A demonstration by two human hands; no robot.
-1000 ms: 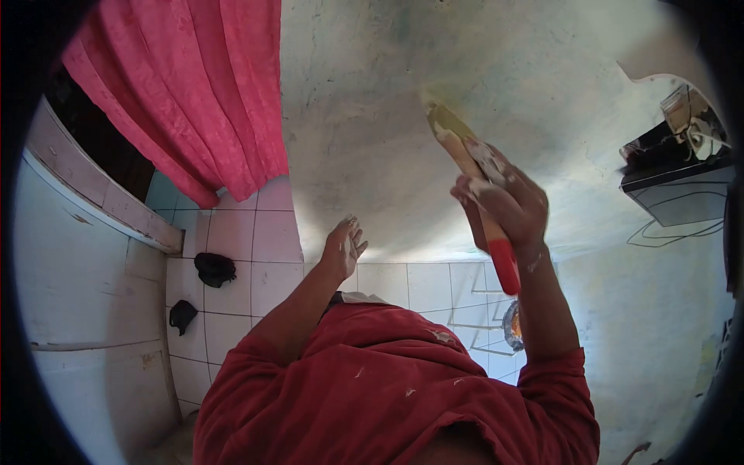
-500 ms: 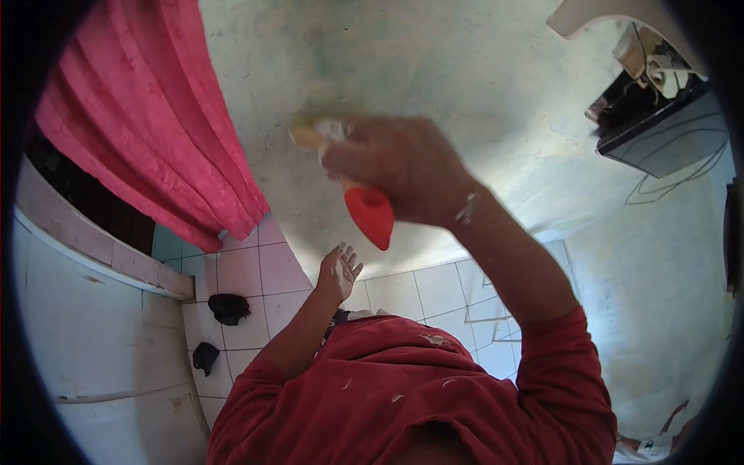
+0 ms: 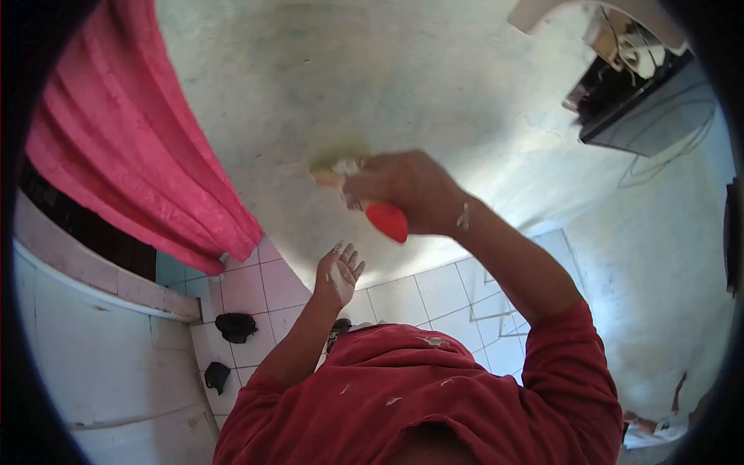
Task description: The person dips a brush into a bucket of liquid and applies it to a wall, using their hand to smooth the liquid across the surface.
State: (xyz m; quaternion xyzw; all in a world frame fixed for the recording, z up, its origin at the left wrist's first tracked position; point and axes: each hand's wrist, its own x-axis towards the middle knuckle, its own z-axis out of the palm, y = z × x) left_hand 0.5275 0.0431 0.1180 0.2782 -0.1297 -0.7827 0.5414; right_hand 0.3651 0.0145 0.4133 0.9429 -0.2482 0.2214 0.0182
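Observation:
My right hand [image 3: 407, 190] is closed round a paintbrush with a red handle end [image 3: 387, 222] sticking out below the fist. Its pale yellowish part [image 3: 327, 177] shows past my fingers on the left, blurred by motion and overlapping the wall. Behind it spreads a pale, patchy greenish-white wall [image 3: 442, 93]. Lower and to the left, my left hand [image 3: 339, 277] is held palm up with fingers spread, nothing in it. White smears mark that palm and my right wrist.
A pink curtain [image 3: 139, 139] hangs at left beside a doorway and a white door [image 3: 116, 349]. Two black items [image 3: 235, 327] lie on the tiled floor [image 3: 399, 302]. At upper right, a dark-topped box-like unit [image 3: 659, 124] with loose cables carries clutter.
My right hand has moved down a little with the paintbrush, and its red end is tilted differently. My left hand stays open in nearly the same place. The view has shifted slightly.

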